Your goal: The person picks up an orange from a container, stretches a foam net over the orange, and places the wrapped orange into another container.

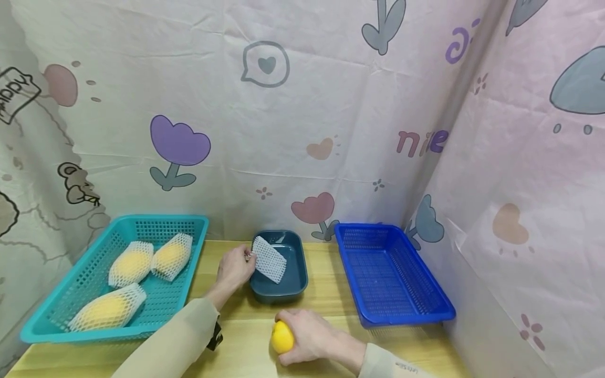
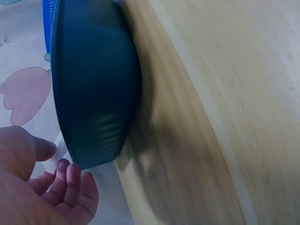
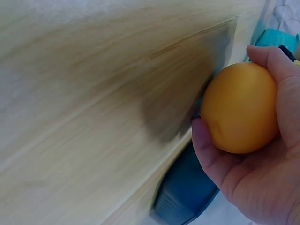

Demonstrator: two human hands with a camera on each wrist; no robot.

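Observation:
In the head view my left hand [image 1: 236, 269] is at the left rim of a dark teal tub [image 1: 279, 294], pinching the end of a white foam net sleeve [image 1: 270, 261]. The sleeve slants over the inside of the tub and looks flat. Between the thumb and fingertips in the left wrist view, a bit of white netting [image 2: 50, 163] shows beside the tub's wall. My right hand [image 1: 309, 336] grips a smooth yellow mango [image 3: 241, 108], bare of netting, in front of the tub. Its fingers and thumb curve round the fruit, which hangs close over the table.
On the left a turquoise basket [image 1: 196, 262] holds three yellow fruits in white foam nets, one of them a netted fruit [image 1: 108, 310] at the front. A blue basket [image 1: 385, 273] stands on the right. Behind the wooden table [image 1: 321, 262] hangs a printed curtain [image 1: 264, 136].

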